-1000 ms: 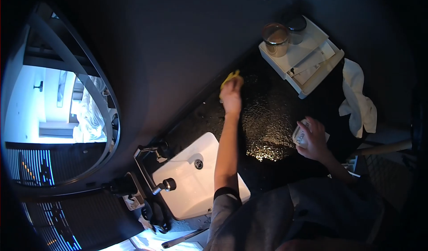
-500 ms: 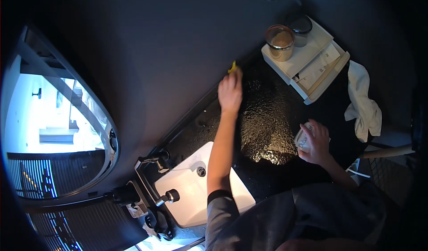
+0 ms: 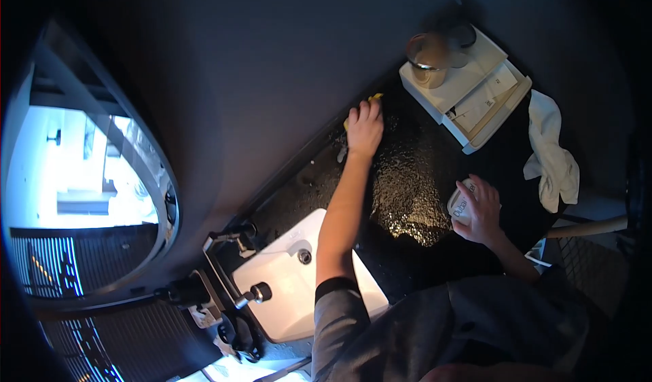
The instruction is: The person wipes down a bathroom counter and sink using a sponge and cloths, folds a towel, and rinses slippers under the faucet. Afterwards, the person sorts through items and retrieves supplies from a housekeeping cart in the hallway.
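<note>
My left hand (image 3: pixel 365 129) reaches to the wet black countertop (image 3: pixel 411 178) along the wall. Its fingers are pressed on a yellow cloth (image 3: pixel 375 97), which shows only at its edges; most of it lies under the hand. On the right of the wet patch, my right hand (image 3: pixel 483 212) grips a small white container (image 3: pixel 461 209) with "Dubai" lettering. The fingers curl over its top and side, so part of it is hidden. Water glistens on the counter between both hands.
A white sink (image 3: pixel 282 283) with a black tap (image 3: pixel 259 292) lies lower left. At the back right stands a white drawer box (image 3: pixel 468 76) carrying a brown glass jar (image 3: pixel 429 66). A white towel (image 3: pixel 553 151) hangs at the right edge. A mirror (image 3: pixel 102 178) is on the left.
My left hand has slid the yellow cloth a little to the right along the wall edge. My right hand stays at the white container. The view has shifted slightly.
</note>
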Demonstrator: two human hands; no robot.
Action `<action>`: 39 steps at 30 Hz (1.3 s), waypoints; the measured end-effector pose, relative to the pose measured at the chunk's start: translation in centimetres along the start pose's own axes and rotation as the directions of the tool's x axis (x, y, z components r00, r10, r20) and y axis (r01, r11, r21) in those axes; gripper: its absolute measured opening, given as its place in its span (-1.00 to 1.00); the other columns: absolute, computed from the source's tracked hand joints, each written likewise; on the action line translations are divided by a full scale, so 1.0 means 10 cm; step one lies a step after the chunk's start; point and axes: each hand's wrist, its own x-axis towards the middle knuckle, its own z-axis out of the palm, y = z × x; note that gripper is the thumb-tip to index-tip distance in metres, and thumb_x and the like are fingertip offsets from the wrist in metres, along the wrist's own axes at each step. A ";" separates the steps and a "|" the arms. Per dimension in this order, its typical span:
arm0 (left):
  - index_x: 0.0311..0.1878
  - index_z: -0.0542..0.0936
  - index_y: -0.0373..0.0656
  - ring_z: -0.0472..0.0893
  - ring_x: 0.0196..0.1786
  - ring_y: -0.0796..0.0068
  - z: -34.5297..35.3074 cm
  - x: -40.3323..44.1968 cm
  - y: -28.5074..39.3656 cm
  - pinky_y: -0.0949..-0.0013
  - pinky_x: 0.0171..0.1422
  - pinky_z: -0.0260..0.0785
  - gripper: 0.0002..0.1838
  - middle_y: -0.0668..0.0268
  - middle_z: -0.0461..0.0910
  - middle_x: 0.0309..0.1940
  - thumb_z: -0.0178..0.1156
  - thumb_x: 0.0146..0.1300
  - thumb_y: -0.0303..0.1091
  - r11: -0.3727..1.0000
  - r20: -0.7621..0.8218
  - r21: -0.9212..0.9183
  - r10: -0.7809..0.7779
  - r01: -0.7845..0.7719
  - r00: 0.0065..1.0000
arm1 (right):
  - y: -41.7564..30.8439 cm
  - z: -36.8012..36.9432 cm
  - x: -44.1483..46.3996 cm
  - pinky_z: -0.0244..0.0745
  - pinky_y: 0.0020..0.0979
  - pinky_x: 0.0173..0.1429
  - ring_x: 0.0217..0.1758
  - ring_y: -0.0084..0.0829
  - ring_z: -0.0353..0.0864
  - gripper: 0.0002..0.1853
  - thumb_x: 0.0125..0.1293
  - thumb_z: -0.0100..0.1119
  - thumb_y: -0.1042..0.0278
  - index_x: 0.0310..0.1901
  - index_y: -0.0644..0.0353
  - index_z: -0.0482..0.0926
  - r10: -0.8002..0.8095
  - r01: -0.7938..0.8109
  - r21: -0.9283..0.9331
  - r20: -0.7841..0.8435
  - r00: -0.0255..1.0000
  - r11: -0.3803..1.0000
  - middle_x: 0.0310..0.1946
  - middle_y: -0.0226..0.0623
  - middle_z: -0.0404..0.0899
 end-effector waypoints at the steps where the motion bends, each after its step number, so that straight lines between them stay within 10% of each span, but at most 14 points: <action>1: -0.06 0.50 -0.15 0.36 -0.04 0.38 0.02 0.00 0.08 0.27 0.02 0.17 -0.63 0.34 0.39 -0.06 -0.04 0.03 -0.32 0.997 0.005 -0.048 -0.065 0.065 0.998 | -0.01 0.00 -0.01 0.12 -0.10 0.11 0.11 -0.07 0.22 -0.16 -0.31 0.29 0.19 0.16 0.06 0.24 0.002 -0.002 -0.001 0.009 1.000 1.000 0.08 -0.03 0.17; 7: -0.17 0.55 -0.02 0.44 -0.21 0.33 -0.26 -1.26 -0.49 0.24 -0.17 0.27 -0.70 0.37 0.46 -0.30 -0.01 -0.01 -0.42 0.875 0.106 -0.228 -0.415 0.428 0.904 | 0.03 -0.05 -0.05 0.10 -0.08 0.15 0.16 -0.02 0.16 -0.14 -0.31 0.31 0.29 0.18 0.09 0.22 -0.068 0.067 0.022 0.069 0.995 0.998 0.13 0.00 0.12; 12: -0.21 0.60 0.03 0.43 -0.23 0.27 -0.45 -2.08 -0.79 0.21 -0.25 0.29 -0.75 0.37 0.45 -0.31 -0.03 0.10 -0.38 0.547 0.204 0.239 -0.836 0.802 0.510 | 0.07 -0.02 -0.14 0.09 -0.08 0.16 0.17 -0.04 0.17 -0.14 -0.31 0.34 0.29 0.18 0.07 0.24 -0.073 0.071 0.062 0.035 0.997 0.996 0.12 -0.02 0.13; 18: -0.11 0.47 -0.25 0.41 -0.22 0.12 -0.91 -0.80 0.45 0.16 -0.14 0.30 -0.65 0.09 0.43 -0.28 0.00 -0.06 -0.54 0.703 0.136 -0.426 -0.572 0.569 0.809 | 0.01 -0.04 -0.12 0.09 -0.10 0.17 0.16 -0.04 0.17 -0.15 -0.30 0.36 0.28 0.17 0.07 0.24 -0.057 0.055 0.048 0.035 0.998 0.997 0.13 -0.03 0.12; 23: -0.03 0.43 -0.34 0.39 0.00 0.09 -0.49 -0.92 0.94 0.15 0.14 0.22 -0.64 0.01 0.43 -0.09 -0.07 0.08 -0.45 0.773 0.217 -0.374 -0.465 0.513 0.858 | 0.12 -0.11 -0.22 0.09 -0.08 0.18 0.16 -0.03 0.17 -0.15 -0.26 0.35 0.25 0.19 0.06 0.23 0.005 -0.005 -0.018 0.040 0.999 1.000 0.13 -0.02 0.13; 25: -0.20 0.51 -0.35 0.48 -0.17 0.11 -0.49 -1.18 0.33 0.18 0.01 0.29 -0.72 -0.02 0.49 -0.21 -0.18 0.21 -0.44 0.115 0.316 -0.711 -0.829 0.694 0.461 | 0.24 -0.13 -0.29 0.09 -0.09 0.18 0.17 -0.02 0.16 -0.15 -0.25 0.35 0.24 0.20 0.06 0.21 0.032 -0.032 -0.069 0.001 0.999 0.997 0.13 0.00 0.12; 28: -0.19 0.47 -0.34 0.47 -0.19 0.08 -0.96 -1.06 0.00 0.17 -0.01 0.28 -0.74 0.01 0.50 -0.25 -0.19 0.21 -0.45 -0.086 0.589 -0.569 -0.736 0.818 0.333 | 0.40 -0.08 -0.29 0.09 -0.09 0.18 0.18 -0.01 0.15 -0.13 -0.24 0.34 0.22 0.22 0.05 0.19 0.108 -0.113 -0.094 -0.051 0.993 0.989 0.14 0.02 0.11; 30: -0.03 0.41 -0.39 0.39 -0.06 0.08 -0.36 -1.20 0.76 0.18 0.08 0.21 -0.65 -0.01 0.40 -0.10 -0.14 0.08 -0.56 0.513 0.110 -0.519 -0.754 0.684 0.648 | 0.39 -0.05 -0.19 0.09 -0.08 0.18 0.19 0.00 0.15 -0.13 -0.22 0.34 0.22 0.23 0.04 0.17 0.099 -0.103 -0.089 -0.047 0.994 0.991 0.15 0.04 0.12; 31: 0.02 0.39 -0.38 0.35 0.03 0.03 -0.52 -1.08 0.98 0.16 0.19 0.15 -0.58 -0.04 0.36 -0.01 -0.07 0.03 -0.50 0.677 0.411 -0.437 -0.435 0.592 0.801 | 0.39 -0.04 -0.12 0.09 -0.08 0.18 0.19 0.00 0.16 -0.13 -0.21 0.34 0.22 0.23 0.04 0.17 0.079 -0.083 -0.083 -0.047 0.996 0.993 0.15 0.05 0.13; 34: 0.01 0.40 -0.37 0.36 0.02 0.01 -0.53 -1.13 0.75 0.19 0.18 0.17 -0.58 -0.02 0.40 -0.06 -0.03 0.02 -0.48 0.776 0.256 -0.346 -0.463 0.528 0.848 | 0.50 -0.09 -0.07 0.10 -0.06 0.18 0.19 0.01 0.17 -0.14 -0.19 0.33 0.22 0.23 0.06 0.16 0.065 -0.070 -0.125 -0.039 0.997 0.990 0.15 0.08 0.14; 35: -0.02 0.43 -0.36 0.39 0.00 0.02 -0.31 -1.24 0.56 0.22 0.15 0.19 -0.61 0.00 0.42 -0.08 -0.03 0.01 -0.49 0.454 0.180 -0.555 -0.753 0.697 0.633 | 0.56 -0.12 -0.07 0.11 -0.06 0.18 0.18 0.02 0.18 -0.15 -0.18 0.32 0.22 0.23 0.07 0.16 0.066 -0.071 -0.149 -0.041 0.997 0.986 0.14 0.09 0.14; 36: -0.02 0.46 -0.31 0.39 0.03 0.05 -0.64 -1.13 0.15 0.24 0.19 0.18 -0.61 0.02 0.42 -0.04 -0.01 0.02 -0.45 0.051 0.505 -0.616 -0.740 0.786 0.444 | 0.64 -0.15 -0.10 0.11 -0.05 0.17 0.18 0.02 0.18 -0.15 -0.18 0.32 0.22 0.23 0.07 0.16 0.075 -0.085 -0.162 -0.069 0.995 0.983 0.14 0.10 0.14; 38: -0.05 0.47 -0.27 0.40 -0.01 0.05 -0.58 -1.13 0.00 0.21 0.17 0.19 -0.62 0.05 0.43 -0.06 0.00 -0.01 -0.45 0.506 0.467 -0.206 -0.701 0.838 0.538 | 0.78 -0.14 -0.12 0.12 -0.05 0.17 0.18 0.03 0.18 -0.16 -0.17 0.31 0.23 0.23 0.09 0.15 0.087 -0.110 -0.169 -0.139 0.987 0.979 0.14 0.12 0.14; 39: -0.09 0.48 -0.25 0.40 -0.04 0.05 -0.44 -1.09 0.12 0.20 0.10 0.23 -0.65 0.07 0.42 -0.09 0.00 -0.03 -0.48 0.554 0.315 -0.336 -0.696 0.762 0.645 | 0.80 -0.11 -0.12 0.14 -0.04 0.16 0.17 0.04 0.19 -0.17 -0.13 0.29 0.21 0.23 0.10 0.14 0.073 -0.103 -0.186 -0.162 0.984 0.977 0.13 0.13 0.14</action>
